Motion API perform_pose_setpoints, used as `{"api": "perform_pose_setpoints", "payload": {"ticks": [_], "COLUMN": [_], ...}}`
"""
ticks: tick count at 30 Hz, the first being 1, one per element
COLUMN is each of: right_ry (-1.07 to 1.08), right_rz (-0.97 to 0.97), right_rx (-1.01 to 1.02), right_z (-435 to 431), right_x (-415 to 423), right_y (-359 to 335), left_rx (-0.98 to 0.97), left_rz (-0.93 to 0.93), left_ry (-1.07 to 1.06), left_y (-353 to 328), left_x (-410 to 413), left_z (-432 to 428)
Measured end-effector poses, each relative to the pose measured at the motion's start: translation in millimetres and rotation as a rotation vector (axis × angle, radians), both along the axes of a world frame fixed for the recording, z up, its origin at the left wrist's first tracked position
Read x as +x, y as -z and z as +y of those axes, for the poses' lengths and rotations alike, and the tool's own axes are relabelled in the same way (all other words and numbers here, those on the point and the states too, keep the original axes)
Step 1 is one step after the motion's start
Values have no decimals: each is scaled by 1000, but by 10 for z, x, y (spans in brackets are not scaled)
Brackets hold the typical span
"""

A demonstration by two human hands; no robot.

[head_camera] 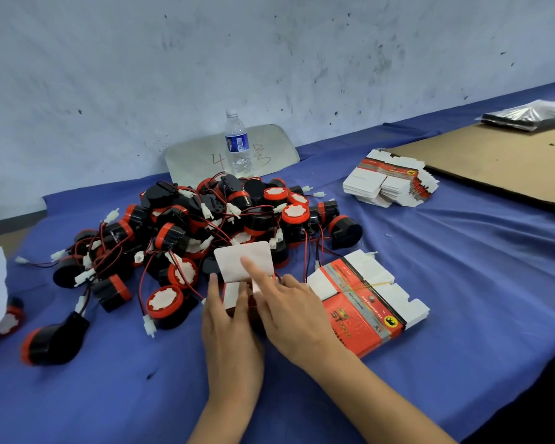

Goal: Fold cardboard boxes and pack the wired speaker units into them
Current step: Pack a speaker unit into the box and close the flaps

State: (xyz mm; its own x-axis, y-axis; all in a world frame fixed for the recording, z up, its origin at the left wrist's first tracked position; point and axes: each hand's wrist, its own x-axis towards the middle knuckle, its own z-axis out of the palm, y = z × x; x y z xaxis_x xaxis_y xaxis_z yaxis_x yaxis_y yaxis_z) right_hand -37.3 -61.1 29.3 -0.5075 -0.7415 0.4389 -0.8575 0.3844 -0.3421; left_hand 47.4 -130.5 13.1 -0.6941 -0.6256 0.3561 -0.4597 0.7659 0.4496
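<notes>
— Where's the box?

— Dead centre, between my palms. My left hand (229,318) is clamped on the side of the box (237,299), and my right hand (289,310) lies on top, forefinger pressing the white flap (242,261) that stands up at twelve o'clock.

— And the speakers?

— The speaker pile (205,225) sits at eleven o'clock, touching the flap, I think; it's blurry there. The banded flat boxes (366,299) lie at three o'clock, and another flat stack (388,184) at one o'clock.
</notes>
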Motion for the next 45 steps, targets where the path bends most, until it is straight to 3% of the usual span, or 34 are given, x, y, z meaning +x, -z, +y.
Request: {"api": "perform_pose_setpoints", "payload": {"ticks": [3,6,10,18,23,29,35,41,45], "right_ry": [17,-37,-31,-11,30,-78,-89,-26,-142], "right_rz": [-144,-315,-410,-465,-660,-967,-991,-785,-707], "right_rx": [-18,-186,-247,-375,-496,-539,-417,-288,-414], "right_z": [-20,-13,-11,-57,-81,-73,-66,-81,-34], "right_x": [-86,-107,-114,-110,-105,-154,-208,-172,-37], "right_y": [41,27,43,64,81,60,8,7,1], "left_rx": [-30,21,128,56,80,60,165,180,150], "left_rz": [169,227,283,310,286,239,297,296,282], "left_ry": [97,140,133,195,155,193,242,256,252], "left_y": [26,31,13,-18,-1,6,38,28,21], "left_x": [-10,-15,-14,22,-24,-16,-10,-35,-14], "left_z": [-1,-19,-9,-73,-94,-120,-145,-145,-168]}}
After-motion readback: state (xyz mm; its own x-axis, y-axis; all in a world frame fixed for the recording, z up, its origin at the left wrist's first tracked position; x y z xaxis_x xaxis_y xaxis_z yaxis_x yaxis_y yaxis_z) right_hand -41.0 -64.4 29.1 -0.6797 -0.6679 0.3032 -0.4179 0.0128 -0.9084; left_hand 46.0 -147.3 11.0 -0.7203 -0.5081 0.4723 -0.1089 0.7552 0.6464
